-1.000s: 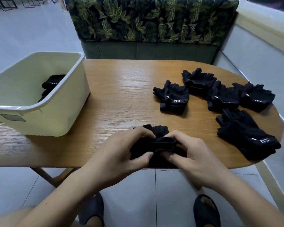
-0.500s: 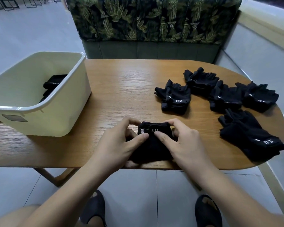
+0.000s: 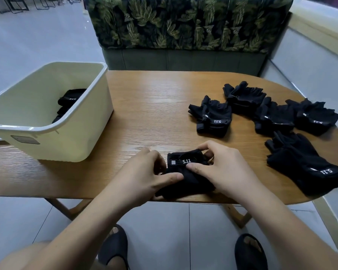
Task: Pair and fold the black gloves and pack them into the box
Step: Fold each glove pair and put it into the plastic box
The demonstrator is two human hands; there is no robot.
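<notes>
The left hand [image 3: 142, 172] and right hand [image 3: 222, 168] pinch the soft folded gloves [image 3: 185, 179] at the wooden table [image 3: 154, 106]'s near edge — bare grain reaches the smooth cream box [image 3: 82, 141].

"5.11" is printed in white on the cuff of the folded glove pair [image 3: 187, 179] at the near bench [image 3: 144, 114] edge; a small square patch to its left cannot be read. The same "5.11" is seen upside down on the middle glove [image 3: 213, 117] and the near-right glove [image 3: 304, 166]. White marks on the far-right glove [image 3: 316, 117] and the glove in the box [image 3: 70, 100] cannot be read in full.
</notes>
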